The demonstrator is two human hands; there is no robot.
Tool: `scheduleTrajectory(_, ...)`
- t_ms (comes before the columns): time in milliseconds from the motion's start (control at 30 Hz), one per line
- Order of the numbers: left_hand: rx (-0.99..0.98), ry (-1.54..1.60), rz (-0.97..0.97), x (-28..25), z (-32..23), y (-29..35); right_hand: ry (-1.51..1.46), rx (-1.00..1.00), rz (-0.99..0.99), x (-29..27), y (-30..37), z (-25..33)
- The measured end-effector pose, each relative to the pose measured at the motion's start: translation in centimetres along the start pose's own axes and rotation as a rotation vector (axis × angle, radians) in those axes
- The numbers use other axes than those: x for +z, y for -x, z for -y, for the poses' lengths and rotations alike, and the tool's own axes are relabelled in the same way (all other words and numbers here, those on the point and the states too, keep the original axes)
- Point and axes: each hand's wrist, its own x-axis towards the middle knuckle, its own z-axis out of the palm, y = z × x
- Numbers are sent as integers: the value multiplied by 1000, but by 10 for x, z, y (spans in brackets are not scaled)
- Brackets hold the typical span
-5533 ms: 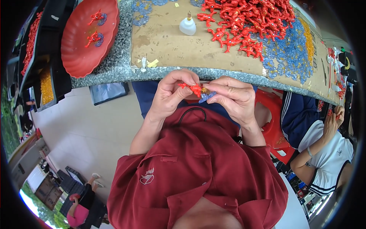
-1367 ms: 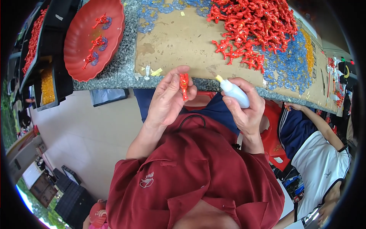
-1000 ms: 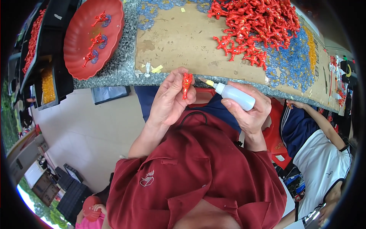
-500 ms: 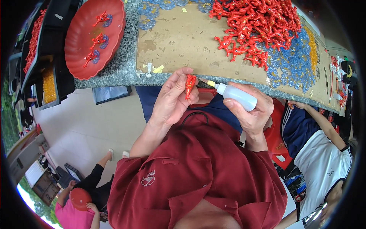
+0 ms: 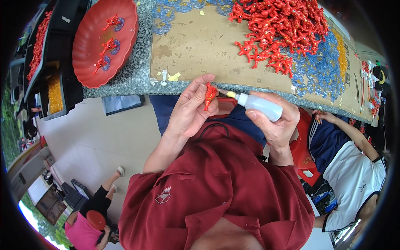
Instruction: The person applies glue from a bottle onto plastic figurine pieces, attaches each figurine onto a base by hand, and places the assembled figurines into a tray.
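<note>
Between thumb and fingers my left hand [image 5: 192,104] pinches a small red plastic figurine [image 5: 210,96], held upright just off the table's front edge. My right hand [image 5: 277,118] is wrapped round a translucent white squeeze bottle [image 5: 260,107]. Its yellow-based nozzle [image 5: 231,94] points left, with the narrow tip at or very near the figurine's upper side; whether they touch I cannot tell. Beyond, a large heap of similar red figurines [image 5: 283,25] lies on a cardboard sheet [image 5: 196,50]. Clear blue plastic pieces [image 5: 318,77] are spread beside the heap.
A red scalloped tray [image 5: 89,71] at the left holds 3 figurines with blue pieces. Black bins [image 5: 71,89] stand farther left, with orange pieces [image 5: 55,93] in one. A seated co-worker in a white shirt [image 5: 354,166] is at right; a person in pink [image 5: 83,231] is lower left.
The figurine has turned slightly in my left fingers, showing more of its front. The bottle stays almost in place. The person in pink has shifted, and the co-worker's hand has moved a little.
</note>
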Motion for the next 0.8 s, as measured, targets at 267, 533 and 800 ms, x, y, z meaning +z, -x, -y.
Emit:
scheduleTrajectory(267,64,25,-55,-1,-10,10,21,21,-45,28,-45,-17)
scheduleTrajectory(533,133,-21,-44,-5,-27,27,170,54,-10,71,-78,-38)
scheduleTrajectory(800,204,-67,-126,-10,-37,29,530,-272,160,50,-155,-36)
